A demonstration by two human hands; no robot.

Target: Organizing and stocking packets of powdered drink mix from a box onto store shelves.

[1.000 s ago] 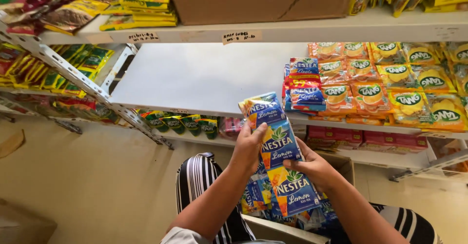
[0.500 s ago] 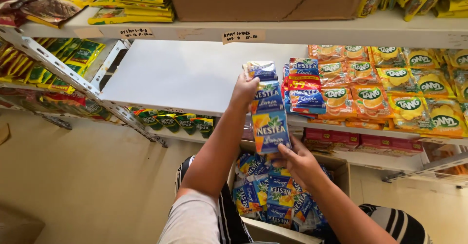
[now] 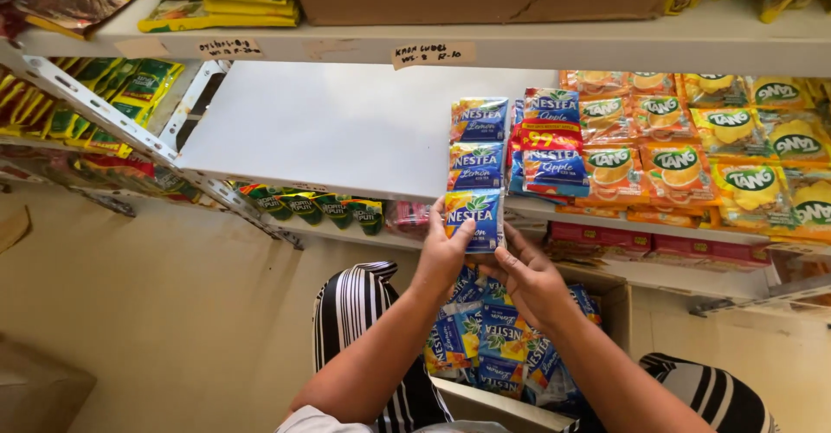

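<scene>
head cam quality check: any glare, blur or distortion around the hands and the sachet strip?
Head view: even soft light, no hard glare on the white shelf; sachet strip sharp, as are left hand and right hand; wide-angle bending at the frame edges; lap box shaded.

I see my left hand (image 3: 446,256) and right hand (image 3: 528,279) side by side at the shelf (image 3: 329,130) edge. The sachet strip (image 3: 476,166) runs away from them onto the shelf. Right of them lie stacked drink packets (image 3: 684,160). Beneath my hands, a box (image 3: 606,299) holds more sachets (image 3: 489,338).
</scene>
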